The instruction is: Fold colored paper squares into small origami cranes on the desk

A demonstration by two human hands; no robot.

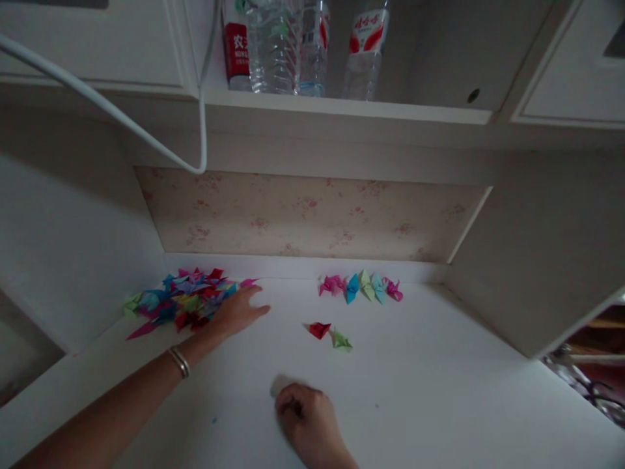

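- White desktop (439, 391) fills most of the lower view, bounded by pale side panels.
- Overhead cabinet (342, 114), white, with an open compartment between closed doors.
- Floral wallpaper (303, 215), pink sprigs on beige, in the gap behind the desk.
- White cable (202, 130) loops down in front of the cabinet at left.
- Clear plastic bottles (364, 65) stand in the open compartment; two show red labels.
- Heap of origami cranes (190, 303), many colours, some overlapping, at the desk's back left corner.
- Left hand (239, 312) at the heap's right edge, back uppermost. Thumb and forefinger spread apart; remaining fingers hidden. Contact with the paper: cannot tell.
- Right hand (310, 417) low and near centre, well apart from the heap. Fingers curled inward; whether they pinch anything, cannot tell.
- Row of origami cranes (366, 285) along the back edge, right of centre: pink, blue, pale green, light blue, magenta, set close.
- Silvery bracelet (180, 362) on the left wrist.
- Red crane (319, 330) and green crane (342, 341) side by side, in front of the row.
- Blue speck (213, 421) on the desktop, between the forearms.
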